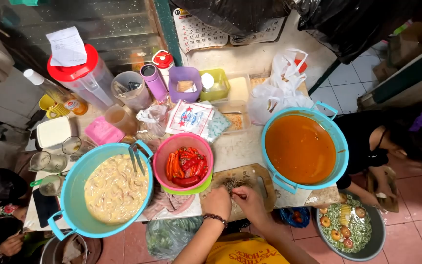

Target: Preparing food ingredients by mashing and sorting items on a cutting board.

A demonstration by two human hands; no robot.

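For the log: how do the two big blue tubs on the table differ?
The left tub holds a pale, creamy mix with strips; the right tub holds smooth orange liquid. Tongs rest in the left tub; nothing rests in the right tub. Both are round, light blue and have handles.

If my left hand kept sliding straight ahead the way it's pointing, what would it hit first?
Probably the chopped bits on the cutting board just beyond the left hand; farther along that line stands the pink bowl of red chilies.
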